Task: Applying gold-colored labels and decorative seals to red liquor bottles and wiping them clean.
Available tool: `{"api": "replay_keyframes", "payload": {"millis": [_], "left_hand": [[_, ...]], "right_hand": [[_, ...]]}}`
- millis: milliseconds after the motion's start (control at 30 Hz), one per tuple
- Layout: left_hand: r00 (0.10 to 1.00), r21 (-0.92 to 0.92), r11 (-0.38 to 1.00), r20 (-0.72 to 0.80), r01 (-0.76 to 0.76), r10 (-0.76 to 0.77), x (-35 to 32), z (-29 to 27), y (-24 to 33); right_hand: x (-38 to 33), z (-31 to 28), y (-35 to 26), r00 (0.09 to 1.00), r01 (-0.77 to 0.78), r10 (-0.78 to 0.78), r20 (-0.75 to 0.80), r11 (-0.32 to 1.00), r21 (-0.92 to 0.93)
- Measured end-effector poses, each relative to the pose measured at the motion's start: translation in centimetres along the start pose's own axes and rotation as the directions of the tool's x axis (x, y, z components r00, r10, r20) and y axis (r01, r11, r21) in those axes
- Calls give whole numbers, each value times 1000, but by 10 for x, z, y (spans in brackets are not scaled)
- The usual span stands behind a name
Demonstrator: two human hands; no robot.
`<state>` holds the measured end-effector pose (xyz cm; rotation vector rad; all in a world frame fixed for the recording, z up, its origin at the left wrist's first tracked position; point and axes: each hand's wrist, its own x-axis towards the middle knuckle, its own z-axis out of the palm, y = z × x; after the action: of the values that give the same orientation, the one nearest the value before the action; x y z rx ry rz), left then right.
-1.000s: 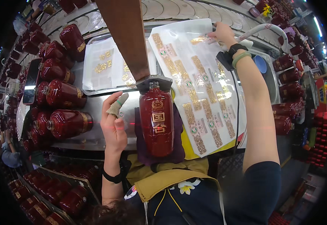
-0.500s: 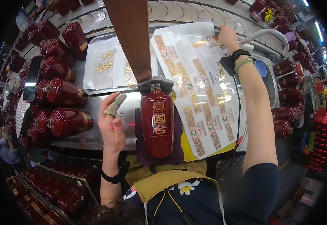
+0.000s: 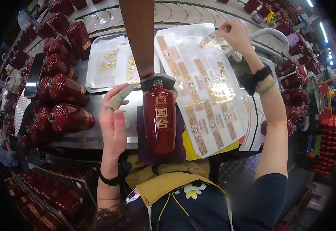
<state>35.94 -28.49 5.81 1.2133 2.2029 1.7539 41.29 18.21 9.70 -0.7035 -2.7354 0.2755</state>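
In front of me a dark red bottle [image 3: 160,133] with gold characters lies on a purple cloth [image 3: 143,148], its neck toward a dark holder [image 3: 163,81]. To its right lies a white backing sheet [image 3: 183,104] with rows of gold label strips [image 3: 210,123]. At that sheet's far right corner my right hand [image 3: 238,37] pinches the end of a gold label strip [image 3: 209,40], which slants over the sheet. Left of the bottle, my left hand [image 3: 113,131] is raised with its fingers apart, holding nothing. A cloth finger cover [image 3: 116,102] is on one finger.
Red bottles [image 3: 68,92] crowd the left side, by a phone-like screen [image 3: 35,80]. A metal tray [image 3: 94,90] holds sheets of small gold characters [image 3: 108,59]. A brown beam [image 3: 138,34] rises over the bottle. A black cable [image 3: 257,115] and a white hose [image 3: 270,31] run at the right.
My right wrist and forearm have swung to the right, while the fingers stay at the strip at the sheet's far corner. My left hand has shifted slightly; the camera view has moved a little.
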Motion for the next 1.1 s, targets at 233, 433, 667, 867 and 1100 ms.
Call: {"api": "replay_keyframes", "payload": {"millis": [233, 433, 667, 867, 1100], "left_hand": [[992, -140, 984, 46, -114, 122, 43, 43, 46], [990, -380, 917, 28, -119, 140, 61, 65, 54], [935, -642, 714, 351, 281, -52, 33, 33, 66], [895, -462, 803, 403, 378, -189, 24, 15, 69], [839, -229, 918, 518, 324, -167, 7, 13, 84]], "right_hand": [[-92, -79, -106, 976, 219, -202, -85, 926, 307], [-149, -106, -155, 951, 182, -311, -5, 542, 820], [-179, -97, -146, 942, -148, -229, 246, 373, 916], [-201, -83, -138, 904, -317, -225, 363, 213, 924], [-223, -73, -102, 933, -115, -195, 303, 636, 763]]}}
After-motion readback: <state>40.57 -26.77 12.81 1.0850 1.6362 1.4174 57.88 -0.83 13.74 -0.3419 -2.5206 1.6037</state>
